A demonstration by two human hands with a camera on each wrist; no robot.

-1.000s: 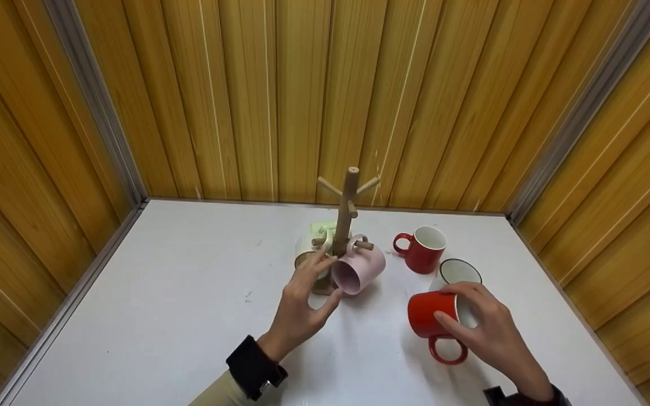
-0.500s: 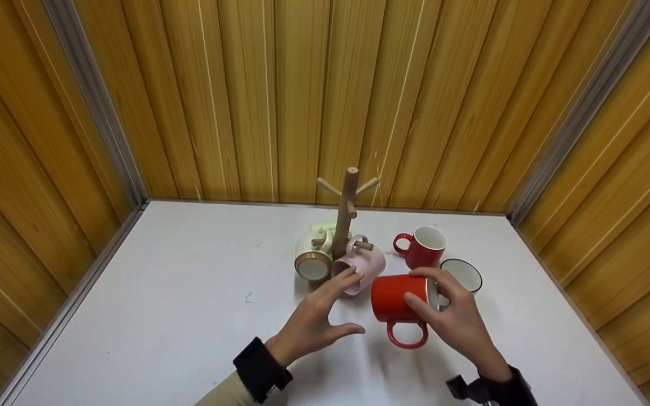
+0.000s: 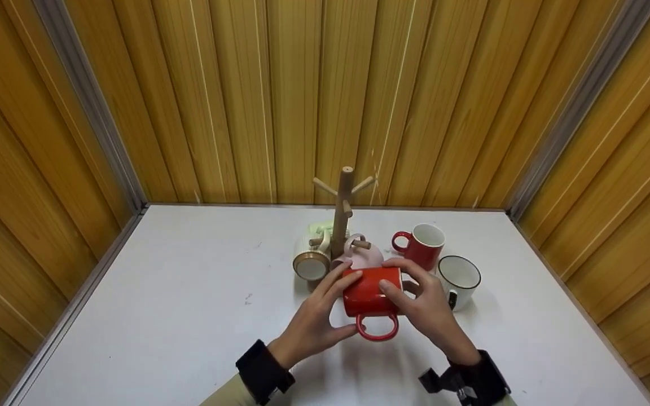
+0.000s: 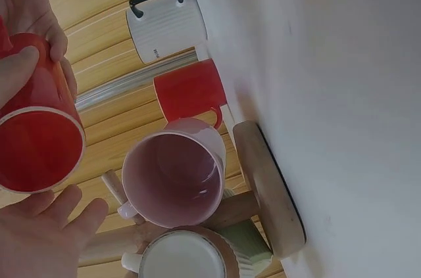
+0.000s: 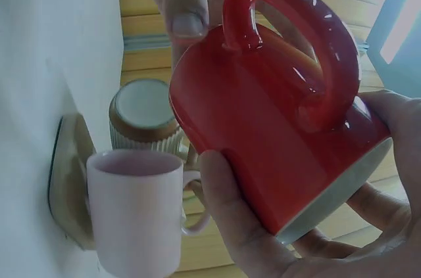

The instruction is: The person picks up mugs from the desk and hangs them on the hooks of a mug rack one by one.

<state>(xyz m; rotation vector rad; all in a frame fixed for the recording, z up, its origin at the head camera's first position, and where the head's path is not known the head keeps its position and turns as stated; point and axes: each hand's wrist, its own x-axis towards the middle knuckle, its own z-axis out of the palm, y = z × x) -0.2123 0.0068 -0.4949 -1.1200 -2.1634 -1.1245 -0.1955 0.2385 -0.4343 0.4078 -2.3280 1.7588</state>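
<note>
Between my two hands a red mug (image 3: 371, 293) lies sideways in the air, its handle towards me. My right hand (image 3: 427, 301) grips it at the rim end, thumb on the near side and fingers on the far side. At the base end, my left hand (image 3: 312, 324) holds it with the thumb beside the handle and fingertips on the other side. In the left wrist view the mug's base (image 4: 39, 150) faces the camera. Just beyond stands a wooden mug tree (image 3: 343, 211). A pink mug (image 3: 369, 256) and a ribbed cream mug (image 3: 306, 248) hang on its lower pegs.
A pale green mug (image 3: 317, 227) shows behind the cream one. Another red mug (image 3: 422, 254) stands upright right of the tree, with a white, black-rimmed mug (image 3: 463, 276) closer to me. All is on a white table (image 3: 189, 304) with wood-look walls (image 3: 235, 101) around it.
My right hand has carried the red mug leftwards, away from the white mug. My left hand has moved slightly right from the tree and now takes hold of the mug's base end.
</note>
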